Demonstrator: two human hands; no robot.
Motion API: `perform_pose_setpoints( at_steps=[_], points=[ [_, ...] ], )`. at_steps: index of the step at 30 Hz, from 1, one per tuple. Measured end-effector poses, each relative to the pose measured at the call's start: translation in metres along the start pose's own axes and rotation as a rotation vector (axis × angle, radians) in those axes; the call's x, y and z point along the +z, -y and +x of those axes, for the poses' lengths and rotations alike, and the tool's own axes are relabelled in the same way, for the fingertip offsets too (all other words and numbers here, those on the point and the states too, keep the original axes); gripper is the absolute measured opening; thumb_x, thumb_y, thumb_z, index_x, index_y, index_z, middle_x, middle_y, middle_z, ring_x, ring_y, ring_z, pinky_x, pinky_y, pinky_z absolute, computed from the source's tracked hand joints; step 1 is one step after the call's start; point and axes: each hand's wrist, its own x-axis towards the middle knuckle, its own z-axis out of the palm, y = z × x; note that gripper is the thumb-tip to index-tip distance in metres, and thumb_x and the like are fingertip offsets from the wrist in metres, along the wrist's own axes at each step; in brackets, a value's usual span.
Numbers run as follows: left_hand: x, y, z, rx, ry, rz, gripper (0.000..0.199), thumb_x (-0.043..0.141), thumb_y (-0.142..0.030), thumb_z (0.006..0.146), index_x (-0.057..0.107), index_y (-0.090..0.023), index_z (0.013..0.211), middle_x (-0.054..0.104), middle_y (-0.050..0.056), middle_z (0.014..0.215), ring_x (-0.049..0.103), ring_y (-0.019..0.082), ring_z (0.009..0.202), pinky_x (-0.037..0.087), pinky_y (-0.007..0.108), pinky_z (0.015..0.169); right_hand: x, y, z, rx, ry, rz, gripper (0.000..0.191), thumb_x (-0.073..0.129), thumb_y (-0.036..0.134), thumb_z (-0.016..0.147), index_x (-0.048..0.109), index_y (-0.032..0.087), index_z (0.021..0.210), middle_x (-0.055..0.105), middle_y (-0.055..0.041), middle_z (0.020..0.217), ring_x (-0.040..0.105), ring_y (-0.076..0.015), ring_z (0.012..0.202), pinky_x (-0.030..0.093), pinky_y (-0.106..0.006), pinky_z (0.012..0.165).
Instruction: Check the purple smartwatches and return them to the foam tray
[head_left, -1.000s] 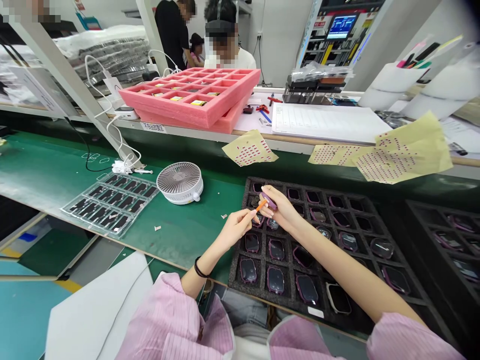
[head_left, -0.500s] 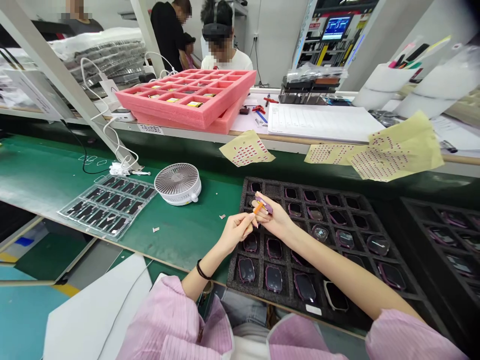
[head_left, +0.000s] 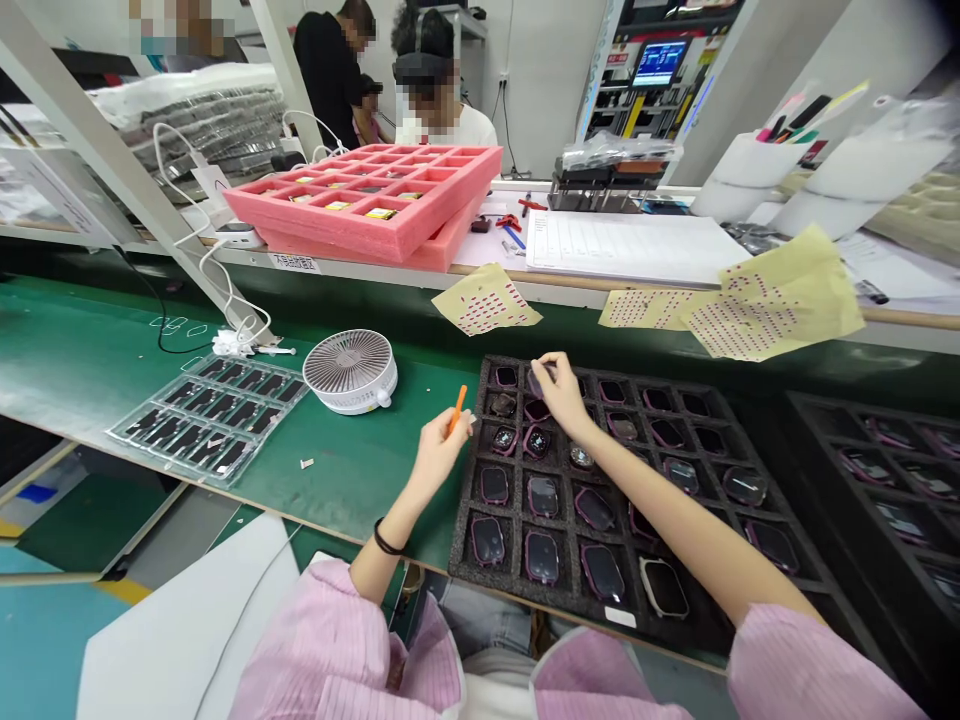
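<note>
The left hand (head_left: 442,455) pinches an orange stick (head_left: 456,410) beside the black foam tray (head_left: 472,500); the right hand (head_left: 559,392) curls down onto a purple-rimmed case (head_left: 537,384) in the tray's top row, its grip unclear. Nearly every cell holds a case — which are done and which are left, I cannot tell.

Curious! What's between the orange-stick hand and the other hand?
Head view: a black foam tray's edge and purple-rimmed cases lie between the left hand and right hand.
</note>
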Motion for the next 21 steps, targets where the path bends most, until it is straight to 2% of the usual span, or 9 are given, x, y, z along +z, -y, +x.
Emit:
perform_pose_setpoints(
  at_steps=[3, 5, 8, 11, 13, 15, 17, 19, 21],
  points=[
    [-0.024, 0.01, 0.0, 0.029, -0.045, 0.423, 0.035, 0.048, -0.042, 0.088, 0.053, -0.017, 0.064, 0.052, -0.003, 0.057, 0.046, 0.01, 0.054, 0.03, 0.021, 0.054, -0.022, -0.009, 0.034, -0.05, -0.15, -0.292, 0.022, 0.058, 0.043, 0.082, 0.049, 0.024, 0.082, 0.059, -0.0026, 0.075, 0.057, -0.0222, 0.074, 0.041, -0.033, 0.07],
    [-0.035, 0.014, -0.001, -0.006, -0.046, 0.61, 0.032, 0.046, -0.036, 0.09, 0.056, -0.017, 0.066, 0.06, 0.0, 0.064, 0.053, 0.013, 0.059, 0.032, 0.022, 0.058, -0.03, -0.012, 0.045, -0.067, -0.137, -0.441, 0.023, 0.059, 0.044, 0.081, 0.053, 0.023, 0.074, 0.06, -0.005, 0.073, 0.058, -0.0251, 0.077, 0.041, -0.037, 0.076],
    [-0.042, 0.019, -0.002, -0.051, -0.056, 0.707, 0.03, 0.046, -0.032, 0.092, 0.054, -0.018, 0.066, 0.063, 0.003, 0.066, 0.057, 0.015, 0.061, 0.031, 0.023, 0.058, -0.043, -0.012, 0.043, -0.097, -0.121, -0.621, 0.027, 0.06, 0.046, 0.081, 0.06, 0.021, 0.071, 0.062, -0.009, 0.076, 0.057, -0.0295, 0.088, 0.04, -0.043, 0.085],
    [-0.045, 0.022, -0.002, -0.087, -0.063, 0.75, 0.03, 0.047, -0.031, 0.093, 0.054, -0.019, 0.066, 0.06, 0.003, 0.062, 0.057, 0.018, 0.06, 0.028, 0.024, 0.057, -0.066, -0.013, 0.031, -0.096, -0.19, -0.783, 0.026, 0.061, 0.042, 0.081, 0.062, 0.017, 0.074, 0.062, -0.0181, 0.095, 0.049, -0.0381, 0.108, 0.031, -0.053, 0.094],
    [-0.047, 0.024, -0.001, -0.111, -0.056, 0.779, 0.028, 0.048, -0.03, 0.093, 0.056, -0.019, 0.069, 0.06, 0.004, 0.062, 0.058, 0.019, 0.062, 0.027, 0.025, 0.056, -0.081, -0.015, 0.025, -0.044, -0.225, -0.919, 0.026, 0.063, 0.038, 0.08, 0.058, 0.016, 0.068, 0.06, -0.0219, 0.097, 0.046, -0.0421, 0.112, 0.028, -0.058, 0.094],
    [-0.048, 0.024, -0.001, -0.134, -0.065, 0.805, 0.022, 0.05, -0.033, 0.092, 0.06, -0.018, 0.078, 0.061, 0.005, 0.065, 0.06, 0.021, 0.064, 0.026, 0.025, 0.056, -0.091, -0.019, 0.023, 0.008, -0.219, -0.992, 0.031, 0.066, 0.04, 0.077, 0.053, 0.017, 0.061, 0.06, -0.0213, 0.092, 0.049, -0.0417, 0.109, 0.031, -0.057, 0.092],
    [-0.046, 0.021, -0.002, -0.135, -0.085, 0.8, 0.022, 0.051, -0.036, 0.092, 0.061, -0.017, 0.095, 0.062, 0.005, 0.066, 0.06, 0.022, 0.066, 0.028, 0.025, 0.057, -0.094, -0.022, 0.026, 0.025, -0.185, -0.961, 0.036, 0.069, 0.044, 0.074, 0.048, 0.019, 0.058, 0.061, -0.0176, 0.085, 0.054, -0.0371, 0.1, 0.036, -0.053, 0.088],
    [-0.043, 0.015, -0.004, -0.103, -0.083, 0.73, 0.027, 0.048, -0.037, 0.094, 0.058, -0.017, 0.109, 0.06, 0.002, 0.065, 0.058, 0.02, 0.062, 0.03, 0.025, 0.057, -0.091, -0.022, 0.029, 0.009, -0.147, -0.893, 0.037, 0.069, 0.049, 0.072, 0.047, 0.021, 0.061, 0.061, -0.0126, 0.078, 0.057, -0.0306, 0.088, 0.041, -0.046, 0.083],
    [-0.036, 0.006, -0.008, -0.038, -0.033, 0.593, 0.027, 0.043, -0.036, 0.095, 0.058, -0.018, 0.109, 0.055, -0.001, 0.061, 0.051, 0.016, 0.055, 0.03, 0.024, 0.056, -0.085, -0.017, 0.028, -0.024, -0.116, -0.804, 0.035, 0.068, 0.051, 0.072, 0.048, 0.022, 0.07, 0.061, -0.0077, 0.074, 0.058, -0.0251, 0.078, 0.043, -0.04, 0.076]
  ],
)
